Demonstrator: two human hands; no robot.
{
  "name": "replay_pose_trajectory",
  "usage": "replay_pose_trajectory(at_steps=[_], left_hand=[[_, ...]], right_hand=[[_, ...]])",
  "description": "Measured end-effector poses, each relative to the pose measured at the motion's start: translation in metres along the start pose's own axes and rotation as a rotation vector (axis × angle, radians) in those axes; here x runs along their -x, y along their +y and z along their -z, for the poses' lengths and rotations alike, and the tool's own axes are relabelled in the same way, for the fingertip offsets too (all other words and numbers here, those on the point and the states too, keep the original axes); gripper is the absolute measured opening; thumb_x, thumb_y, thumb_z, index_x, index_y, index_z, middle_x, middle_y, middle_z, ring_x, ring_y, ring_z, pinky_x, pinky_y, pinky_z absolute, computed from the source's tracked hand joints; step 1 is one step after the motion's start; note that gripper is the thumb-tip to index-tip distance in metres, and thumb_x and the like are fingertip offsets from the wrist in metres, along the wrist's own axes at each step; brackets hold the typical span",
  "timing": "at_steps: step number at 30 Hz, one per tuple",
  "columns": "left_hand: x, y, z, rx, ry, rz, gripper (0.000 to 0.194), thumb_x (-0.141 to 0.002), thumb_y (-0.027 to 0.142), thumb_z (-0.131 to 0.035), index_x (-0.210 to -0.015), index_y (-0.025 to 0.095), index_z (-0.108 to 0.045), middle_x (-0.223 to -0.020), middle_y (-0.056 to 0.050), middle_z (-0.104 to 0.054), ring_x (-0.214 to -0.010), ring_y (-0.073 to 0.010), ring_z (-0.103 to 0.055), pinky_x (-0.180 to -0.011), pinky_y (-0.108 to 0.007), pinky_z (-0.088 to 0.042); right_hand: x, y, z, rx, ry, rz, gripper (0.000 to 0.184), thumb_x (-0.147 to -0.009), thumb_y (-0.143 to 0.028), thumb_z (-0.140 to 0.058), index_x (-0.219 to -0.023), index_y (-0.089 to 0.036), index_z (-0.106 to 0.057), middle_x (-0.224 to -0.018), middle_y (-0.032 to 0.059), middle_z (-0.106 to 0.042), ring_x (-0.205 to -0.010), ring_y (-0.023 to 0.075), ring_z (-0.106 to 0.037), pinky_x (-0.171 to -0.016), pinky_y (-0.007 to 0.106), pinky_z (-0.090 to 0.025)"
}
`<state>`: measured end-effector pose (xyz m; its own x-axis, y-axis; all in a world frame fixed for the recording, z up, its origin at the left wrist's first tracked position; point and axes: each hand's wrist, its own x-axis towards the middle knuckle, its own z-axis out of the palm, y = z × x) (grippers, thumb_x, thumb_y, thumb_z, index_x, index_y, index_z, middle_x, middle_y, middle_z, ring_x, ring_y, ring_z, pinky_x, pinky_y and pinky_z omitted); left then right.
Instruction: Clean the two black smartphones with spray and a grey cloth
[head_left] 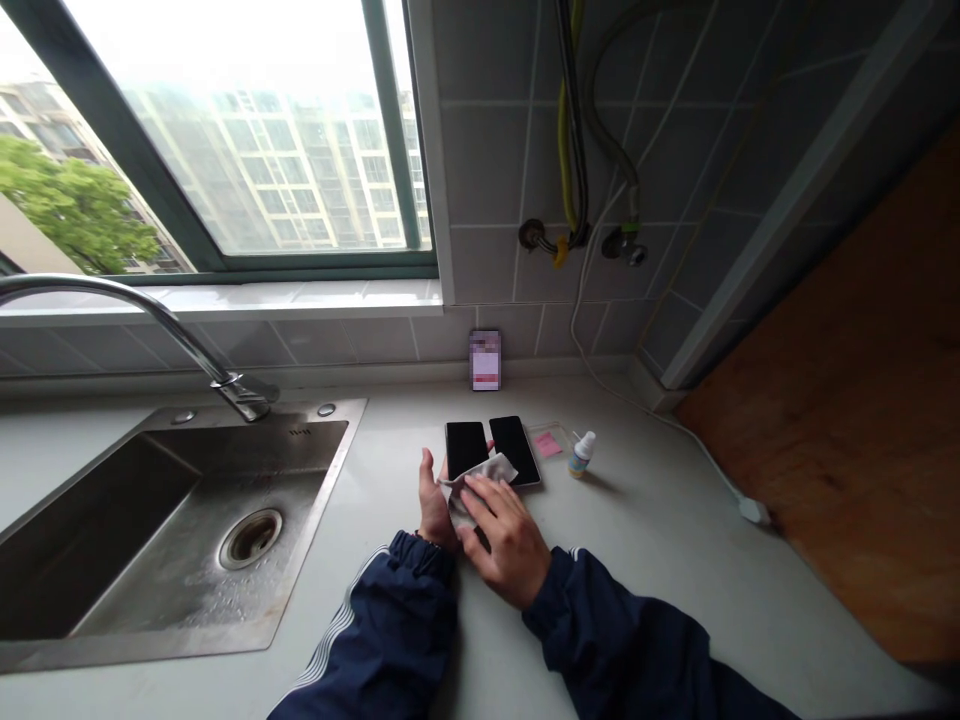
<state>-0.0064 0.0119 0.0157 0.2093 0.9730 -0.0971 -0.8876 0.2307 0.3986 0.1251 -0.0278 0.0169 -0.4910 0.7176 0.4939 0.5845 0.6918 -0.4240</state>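
Note:
My left hand [433,508] holds a smartphone [465,446] with a dark screen, its thumb up along the left edge and fingertips showing at the right edge. My right hand [511,542] presses a crumpled grey-white cloth [496,467] over the phone's lower part, fingers spread across the fabric. Just right of the phone lies a second flat black-screened device [516,450], partly hidden by the cloth and hand. A small white-capped spray bottle [580,456] stands upright farther right. Between bottle and device is a pink slip of paper [548,444].
A steel sink [319,525] with a curved faucet [180,335] takes up the left side. Another phone [486,362], its screen lit, leans upright against the tiled wall. A white cable [622,396] runs over the countertop [660,560] to a plug [753,511] at right.

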Motion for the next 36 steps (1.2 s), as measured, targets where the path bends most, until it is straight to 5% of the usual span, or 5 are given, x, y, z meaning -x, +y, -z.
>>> replay_pose_trajectory(at_steps=[12,19,22,27,36], left_hand=[[0.0,-0.012,0.016,-0.217,0.226,-0.004,0.058,-0.093,0.052,-0.055,-0.14,0.018,-0.057,-0.131,-0.012,-0.068,-0.132,-0.0307,-0.055,-0.116,-0.038,-0.037],[-0.001,-0.01,0.002,-0.191,0.157,0.03,0.071,-0.091,0.064,-0.051,-0.132,0.006,-0.061,-0.117,-0.018,-0.073,-0.12,-0.0332,-0.064,-0.111,-0.044,-0.043],[0.001,-0.012,0.009,-0.236,0.261,0.034,0.059,-0.092,0.055,-0.057,-0.132,0.012,-0.063,-0.119,-0.014,-0.073,-0.125,-0.0296,-0.062,-0.112,-0.038,-0.042],[0.0,-0.014,0.017,-0.177,0.179,0.054,0.056,-0.095,0.05,-0.056,-0.139,0.016,-0.058,-0.126,-0.013,-0.07,-0.128,-0.03,-0.059,-0.112,-0.039,-0.041],[0.001,-0.001,-0.006,-0.038,0.027,0.045,0.075,-0.094,0.069,-0.037,-0.136,0.009,-0.057,-0.107,-0.02,-0.075,-0.095,-0.0314,-0.074,-0.089,-0.044,-0.056]], right_hand=[[-0.004,0.021,-0.003,0.161,-0.011,-0.111,0.066,-0.102,-0.037,-0.044,-0.16,-0.017,-0.019,-0.165,0.0116,-0.018,-0.153,0.0314,-0.019,-0.118,0.06,-0.026],[-0.003,0.017,-0.004,0.135,-0.058,0.078,0.063,-0.099,-0.032,-0.051,-0.157,-0.023,-0.028,-0.16,0.0075,-0.034,-0.15,0.0269,-0.03,-0.123,0.06,-0.008],[-0.007,0.03,-0.001,0.147,-0.005,-0.008,0.06,-0.101,-0.03,-0.047,-0.158,-0.023,-0.027,-0.161,0.0075,-0.031,-0.15,0.0268,-0.03,-0.123,0.06,-0.012],[-0.007,0.035,-0.007,0.133,0.068,-0.042,0.063,-0.101,-0.031,-0.045,-0.159,-0.021,-0.024,-0.162,0.0107,-0.028,-0.151,0.03,-0.025,-0.12,0.059,-0.023],[-0.004,0.009,-0.011,0.028,0.053,0.095,0.035,-0.1,-0.024,-0.047,-0.131,-0.023,-0.063,-0.142,0.0044,-0.06,-0.14,0.0212,-0.047,-0.125,0.049,-0.001]])
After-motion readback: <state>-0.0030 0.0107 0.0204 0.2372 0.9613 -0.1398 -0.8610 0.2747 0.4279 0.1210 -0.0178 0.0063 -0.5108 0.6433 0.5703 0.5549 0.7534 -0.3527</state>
